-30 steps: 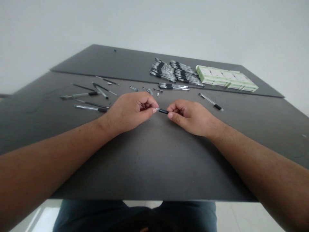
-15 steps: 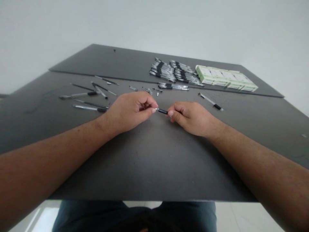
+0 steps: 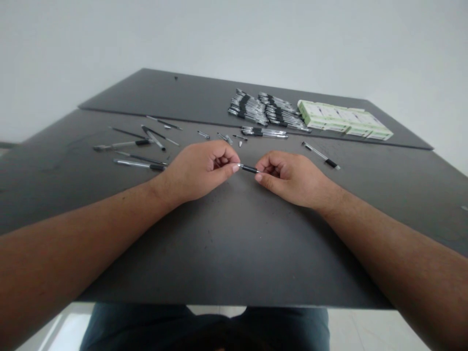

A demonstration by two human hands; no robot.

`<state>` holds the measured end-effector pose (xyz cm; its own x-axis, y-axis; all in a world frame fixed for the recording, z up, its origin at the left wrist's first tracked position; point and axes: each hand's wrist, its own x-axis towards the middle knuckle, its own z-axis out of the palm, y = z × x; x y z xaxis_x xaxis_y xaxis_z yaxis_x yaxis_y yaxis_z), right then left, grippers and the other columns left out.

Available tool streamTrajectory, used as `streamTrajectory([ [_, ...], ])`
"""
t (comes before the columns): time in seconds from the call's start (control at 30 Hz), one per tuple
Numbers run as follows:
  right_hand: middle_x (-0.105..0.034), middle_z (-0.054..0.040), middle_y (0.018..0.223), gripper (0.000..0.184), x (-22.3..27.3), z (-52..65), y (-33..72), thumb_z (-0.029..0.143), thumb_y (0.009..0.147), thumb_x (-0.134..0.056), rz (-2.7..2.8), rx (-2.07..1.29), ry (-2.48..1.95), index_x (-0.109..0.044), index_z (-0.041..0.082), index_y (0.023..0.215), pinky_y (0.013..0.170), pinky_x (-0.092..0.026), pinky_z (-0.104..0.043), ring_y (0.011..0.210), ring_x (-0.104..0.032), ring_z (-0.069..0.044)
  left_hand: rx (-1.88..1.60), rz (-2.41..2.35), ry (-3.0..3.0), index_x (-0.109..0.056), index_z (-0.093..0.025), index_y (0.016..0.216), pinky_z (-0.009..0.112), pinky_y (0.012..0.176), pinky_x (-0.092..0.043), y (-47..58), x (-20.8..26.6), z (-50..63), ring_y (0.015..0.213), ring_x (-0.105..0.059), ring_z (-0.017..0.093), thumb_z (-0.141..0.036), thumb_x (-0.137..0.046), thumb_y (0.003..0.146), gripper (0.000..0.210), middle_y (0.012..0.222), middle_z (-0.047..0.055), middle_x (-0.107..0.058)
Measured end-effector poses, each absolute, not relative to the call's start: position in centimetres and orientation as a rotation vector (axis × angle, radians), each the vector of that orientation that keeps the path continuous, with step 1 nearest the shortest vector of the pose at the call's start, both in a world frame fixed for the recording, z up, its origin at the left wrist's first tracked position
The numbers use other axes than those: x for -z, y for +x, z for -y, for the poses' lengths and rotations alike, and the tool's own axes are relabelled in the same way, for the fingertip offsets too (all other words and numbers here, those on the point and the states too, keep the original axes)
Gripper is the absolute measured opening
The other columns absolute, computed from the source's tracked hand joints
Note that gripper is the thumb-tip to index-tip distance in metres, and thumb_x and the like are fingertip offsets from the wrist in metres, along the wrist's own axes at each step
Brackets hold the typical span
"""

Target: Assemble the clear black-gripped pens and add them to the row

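Observation:
Between my hands, just above the dark table, a pen (image 3: 249, 168) with a black grip lies nearly level. My left hand (image 3: 206, 168) pinches its barrel side between thumb and forefinger; most of the barrel is hidden by that hand. With thumb and fingertips, my right hand (image 3: 292, 178) is closed on the pen's tip end, where a small pale bit shows at the thumb. Left of my left hand lie loose pens and refills, among them a clear pen (image 3: 133, 164) with a black grip. Small pen parts (image 3: 224, 138) lie beyond my left hand.
Rows of pens (image 3: 246, 107) lie on the far table section, beside green-and-white boxes (image 3: 343, 118). A short row of pens (image 3: 265, 132) lies nearer. One single pen (image 3: 321, 155) rests to the right. The table's front edge (image 3: 234, 305) runs above my lap.
My right fingers have slid right along the pen to its tip, so more of the black grip shows. My left hand keeps its pinch. The view has shifted slightly.

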<state>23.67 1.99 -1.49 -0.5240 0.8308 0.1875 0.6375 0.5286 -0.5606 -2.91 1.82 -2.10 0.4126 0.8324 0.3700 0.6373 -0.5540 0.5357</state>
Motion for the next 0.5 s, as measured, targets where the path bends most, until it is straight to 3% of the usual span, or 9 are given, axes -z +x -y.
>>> streamTrajectory([
  [0.3,-0.072,-0.001,0.079,0.02,1.36,-2.0,23.65,0.04,0.099,-0.066,2.374,-0.558,-1.164,-0.072,0.022,0.095,0.069,-0.041,-0.031,0.07,-0.059,-0.017,-0.881,-1.275,2.376,-0.079,-0.024,0.1,0.03,0.077,-0.057,-2.92,2.06,-1.78,0.078,-0.071,0.019,-0.036,-0.067,0.095,0.018,0.087,0.001,-0.079],
  [0.5,-0.076,-0.0034,0.085,0.023,1.45,-2.19,23.74,0.039,0.102,-0.062,2.413,-0.531,-1.141,-0.076,0.021,0.1,0.073,-0.044,-0.032,0.077,-0.063,-0.019,-0.871,-1.26,2.362,-0.079,-0.024,0.102,0.031,0.078,-0.057,-2.94,2.25,-1.92,0.08,-0.072,0.02,-0.036,-0.067,0.095,0.018,0.087,0.001,-0.079],
])
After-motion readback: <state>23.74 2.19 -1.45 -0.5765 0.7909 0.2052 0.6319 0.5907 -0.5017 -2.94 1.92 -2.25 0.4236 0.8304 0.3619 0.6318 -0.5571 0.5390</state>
